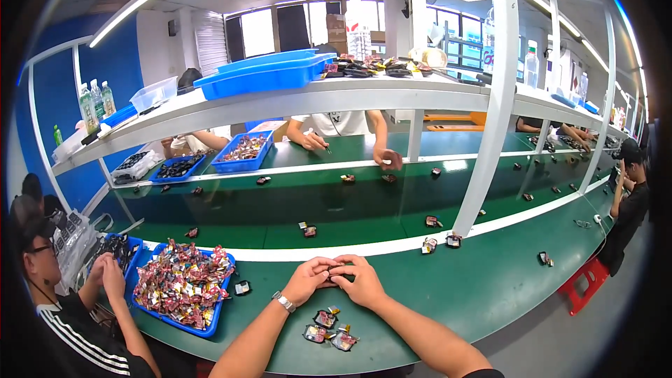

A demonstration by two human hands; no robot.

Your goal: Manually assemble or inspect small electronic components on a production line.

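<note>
My left hand [308,283], with a wristwatch [283,301] on its wrist, meets my right hand [360,283] above the green bench. The fingers of both are closed around a small dark piece [330,274], mostly hidden by them; its kind cannot be made out. Closer to me lie three small electronic modules with dark housings, silver cells and yellow tabs: one in front [325,318], one at left [315,334] and one at right [344,340]. Left of my left wrist rests a single dark-framed module [242,288].
A blue tray [204,331] heaped with modules stands at my left, beside a seated co-worker [77,329]. Beyond the white rail [266,255] runs a dark green belt [371,220] with scattered modules. A white post [483,140] rises ahead right; a shelf [280,103] spans overhead. Other people work opposite.
</note>
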